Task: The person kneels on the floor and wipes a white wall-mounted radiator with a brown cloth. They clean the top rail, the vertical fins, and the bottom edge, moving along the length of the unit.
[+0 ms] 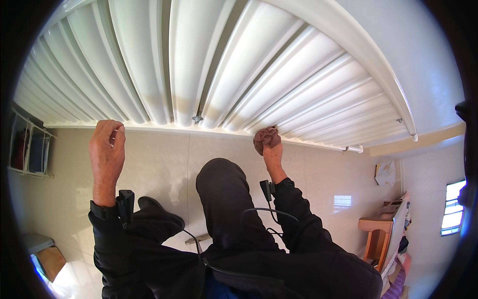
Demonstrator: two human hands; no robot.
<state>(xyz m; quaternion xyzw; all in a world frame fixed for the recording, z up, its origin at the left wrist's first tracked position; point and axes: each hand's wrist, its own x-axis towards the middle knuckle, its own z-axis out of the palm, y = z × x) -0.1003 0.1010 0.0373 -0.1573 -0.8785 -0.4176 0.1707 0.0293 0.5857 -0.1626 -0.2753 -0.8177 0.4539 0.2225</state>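
A brown cloth [267, 140] is bunched in my right hand [273, 152], against the lower edge of a white ribbed metal panel [239, 74]. The cloth hides most of the fingers. My left hand [107, 149], its fingers curled, overlaps the panel's bottom rail [164, 129] further left; whether it grips the rail cannot be told. Between the hands, a small metal fitting [197, 117] sticks out low on the panel. Faint tan marks [183, 105] show across the lower ribs.
Pale tiles make up the floor [157, 160]. A white-framed rack [31, 145] stands at the left, above a wooden block-like item [51, 263]. Wooden furniture [377, 224] with cloth items stands at the right. My bent knee [222, 183] is between my arms, with dark cables [276, 211] nearby.
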